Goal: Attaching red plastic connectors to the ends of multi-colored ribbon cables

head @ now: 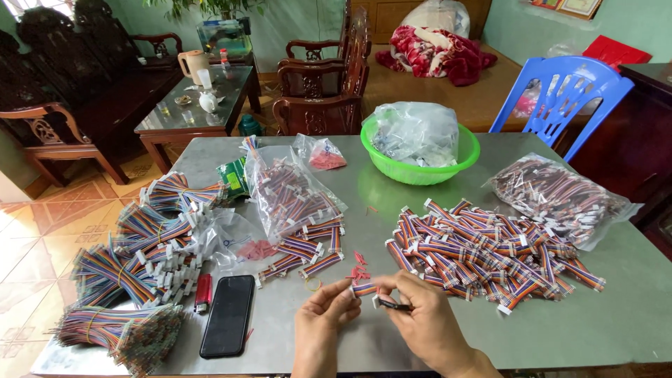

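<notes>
Both hands pinch it now: left hand [323, 308] grips the short rainbow ribbon cable [364, 288], right hand [420, 315] holds its white connector end, just right of the black phone [227, 315] — light, floppy stuff, probably best gripped at the rigid plug.

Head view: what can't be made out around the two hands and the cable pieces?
- Left hand: its grip on the short ribbon cable piece is hidden by the fingers.
- Right hand: the small dark tool is too small to identify.
- Green bowl: contents blurred by the clear bag.
- Both wrists cut off by the bottom edge.
</notes>
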